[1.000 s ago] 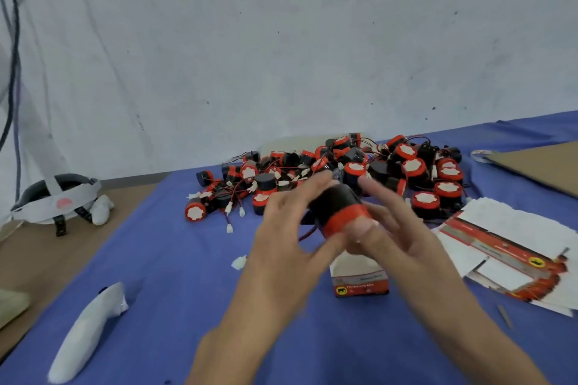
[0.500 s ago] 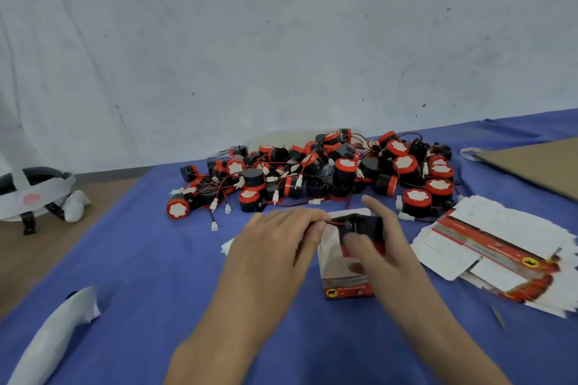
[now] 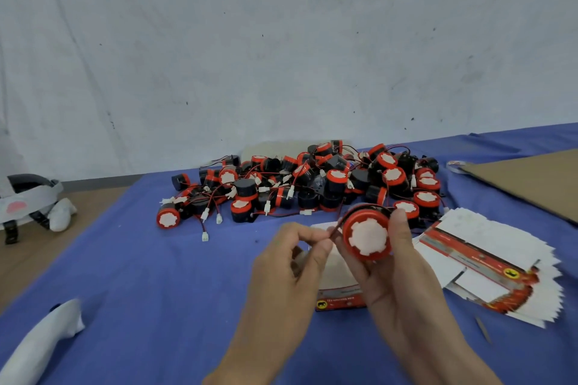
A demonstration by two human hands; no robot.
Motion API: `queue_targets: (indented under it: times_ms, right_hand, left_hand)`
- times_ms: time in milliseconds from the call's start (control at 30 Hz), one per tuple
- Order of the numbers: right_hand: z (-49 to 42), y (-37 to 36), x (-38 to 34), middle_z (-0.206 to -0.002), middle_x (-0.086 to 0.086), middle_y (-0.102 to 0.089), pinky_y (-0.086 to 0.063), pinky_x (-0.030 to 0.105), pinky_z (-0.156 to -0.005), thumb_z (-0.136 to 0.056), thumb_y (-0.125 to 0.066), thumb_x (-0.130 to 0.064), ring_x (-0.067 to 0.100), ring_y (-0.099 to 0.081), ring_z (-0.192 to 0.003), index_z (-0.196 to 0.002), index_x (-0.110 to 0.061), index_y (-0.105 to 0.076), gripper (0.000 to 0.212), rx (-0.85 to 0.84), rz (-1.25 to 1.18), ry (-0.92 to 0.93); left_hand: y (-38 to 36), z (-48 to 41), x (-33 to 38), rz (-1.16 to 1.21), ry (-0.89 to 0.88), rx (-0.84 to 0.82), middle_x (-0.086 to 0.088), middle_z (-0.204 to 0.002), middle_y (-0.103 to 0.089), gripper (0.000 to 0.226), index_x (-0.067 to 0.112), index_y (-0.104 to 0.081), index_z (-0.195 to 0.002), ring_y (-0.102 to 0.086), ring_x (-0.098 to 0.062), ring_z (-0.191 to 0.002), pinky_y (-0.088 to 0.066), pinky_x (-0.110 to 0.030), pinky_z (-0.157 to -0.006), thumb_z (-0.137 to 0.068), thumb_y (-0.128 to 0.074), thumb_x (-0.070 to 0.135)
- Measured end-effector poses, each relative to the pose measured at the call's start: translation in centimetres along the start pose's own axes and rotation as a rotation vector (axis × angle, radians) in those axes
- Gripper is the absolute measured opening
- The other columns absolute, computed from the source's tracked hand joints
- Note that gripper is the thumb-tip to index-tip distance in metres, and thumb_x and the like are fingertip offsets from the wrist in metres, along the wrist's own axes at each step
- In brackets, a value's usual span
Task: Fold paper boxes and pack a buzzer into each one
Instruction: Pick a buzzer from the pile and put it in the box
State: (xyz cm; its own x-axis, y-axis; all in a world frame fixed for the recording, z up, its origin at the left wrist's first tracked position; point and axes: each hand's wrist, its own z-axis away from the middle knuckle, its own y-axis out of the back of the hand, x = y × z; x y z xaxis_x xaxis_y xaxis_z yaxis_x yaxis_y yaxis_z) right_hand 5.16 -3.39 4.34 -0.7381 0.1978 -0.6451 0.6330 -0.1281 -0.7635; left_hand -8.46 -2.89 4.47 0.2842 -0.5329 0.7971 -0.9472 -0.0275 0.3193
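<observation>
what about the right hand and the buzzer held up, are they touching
Touching. The head view shows the right hand gripping the buzzer, curled round its red rim from both sides.

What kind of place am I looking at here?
Likely a small packing bench: a heap of buzzers on blue cloth, a stack of flat boxes beside it, the right hand gripping one buzzer, the left hand pinching its wire.

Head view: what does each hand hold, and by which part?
Right hand grips the red-rimmed black round buzzer by its rim; left hand pinches its thin wire.
</observation>
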Motion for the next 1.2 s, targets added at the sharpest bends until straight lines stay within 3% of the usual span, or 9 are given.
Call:
queue_targets:
  times_ms: [233,333,467,600,733,833,1033,1133,1200]
  right_hand:
    - [0.0,0.3,1.5,-0.112,0.017,-0.073,-0.057,0.048,-0.087,-0.070,-0.057,-0.071,0.031,-0.073,-0.101,-0.119,-0.006,-0.066,0.082,-0.025,0.119,-0.020]
    - [-0.2,0.3,1.3,-0.110,0.011,-0.075,-0.061,0.033,-0.076,-0.065,-0.065,-0.065,0.023,-0.074,-0.099,-0.114,-0.010,-0.070,0.075,-0.070,0.253,0.033]
    - [-0.1,1.3,0.5,-0.106,-0.008,-0.076,-0.054,0.032,-0.088,-0.069,-0.056,-0.077,0.010,-0.072,-0.099,-0.102,-0.039,-0.076,0.054,-0.100,0.542,0.096]
    - [-1.6,4.9,-1.2,-0.132,-0.032,-0.054,-0.049,0.029,-0.094,-0.071,-0.050,-0.088,-0.010,-0.053,-0.119,-0.136,-0.055,-0.044,0.073,0.000,0.962,0.354]
    - [-3.5,7.7,0.3,-0.161,-0.021,-0.018,-0.029,0.030,-0.117,-0.063,-0.067,-0.066,0.006,-0.021,-0.149,-0.159,-0.036,-0.002,0.120,-0.166,1.190,0.109]
    - [-4.0,8.9,2.3,-0.143,-0.040,-0.030,-0.035,0.004,-0.097,-0.079,-0.076,-0.047,0.002,-0.039,-0.138,-0.156,-0.038,0.010,0.116,-0.323,1.318,-0.036]
    - [-2.6,7.6,4.4,-0.118,-0.031,-0.048,-0.046,0.023,-0.091,-0.061,-0.076,-0.062,-0.007,-0.047,-0.111,-0.129,-0.062,-0.034,0.080,-0.266,1.421,0.244]
    - [-1.6,7.0,6.2,-0.122,-0.021,-0.057,-0.052,0.030,-0.092,-0.073,-0.082,-0.053,0.002,-0.057,-0.114,-0.131,-0.039,-0.050,0.067,-0.300,1.339,0.291]
    - [-1.3,7.0,6.6,-0.122,-0.019,-0.059,-0.053,0.028,-0.090,-0.074,-0.080,-0.056,0.003,-0.059,-0.113,-0.129,-0.036,-0.052,0.065,-0.283,1.329,0.308]
  left_hand:
    - [-3.6,1.1,0.3,0.384,0.156,-0.037,0.015,-0.107,-0.072,0.024,0.048,-0.057,-0.103,-0.069,-0.004,-0.098,-0.053,-0.016,-0.078,-0.085,-0.067,0.058]
    - [-3.0,0.4,-0.2,0.475,0.198,0.047,0.006,-0.108,-0.075,0.017,0.043,-0.063,-0.099,-0.071,-0.012,-0.098,-0.055,-0.019,-0.076,-0.085,-0.068,0.051]
    - [-0.9,-0.5,-1.0,0.516,0.286,0.036,-0.006,-0.091,-0.076,0.025,0.036,-0.069,-0.099,-0.069,-0.017,-0.080,-0.057,-0.028,-0.077,-0.081,-0.075,0.052]
    - [1.0,-1.0,-1.6,0.460,0.404,0.122,-0.003,-0.080,-0.075,0.028,0.029,-0.071,-0.099,-0.066,-0.009,-0.071,-0.055,-0.021,-0.068,-0.079,-0.072,0.049]
    - [1.7,-0.8,-1.8,0.285,0.468,0.137,0.001,-0.081,-0.074,0.021,0.030,-0.068,-0.102,-0.059,-0.004,-0.060,-0.055,-0.032,-0.070,-0.089,-0.067,0.046]
    - [1.4,-0.5,-1.5,0.192,0.502,0.107,0.004,-0.077,-0.073,0.020,0.033,-0.065,-0.101,-0.058,-0.004,-0.056,-0.059,-0.041,-0.074,-0.088,-0.066,0.049]
    - [0.8,-0.5,-2.2,0.007,0.493,0.099,0.003,-0.072,-0.070,0.017,0.034,-0.060,-0.098,-0.066,-0.011,-0.068,-0.059,-0.035,-0.068,-0.090,-0.063,0.049]
    - [0.3,-0.2,-2.9,-0.103,0.519,0.063,0.004,-0.087,-0.071,0.013,0.034,-0.056,-0.094,-0.066,-0.013,-0.067,-0.048,-0.016,-0.048,-0.092,-0.062,0.045]
    - [-0.1,0.2,-3.6,-0.222,0.479,0.017,0.009,-0.094,-0.070,0.012,0.034,-0.055,-0.094,-0.064,-0.010,-0.073,-0.053,-0.021,-0.059,-0.094,-0.059,0.045]
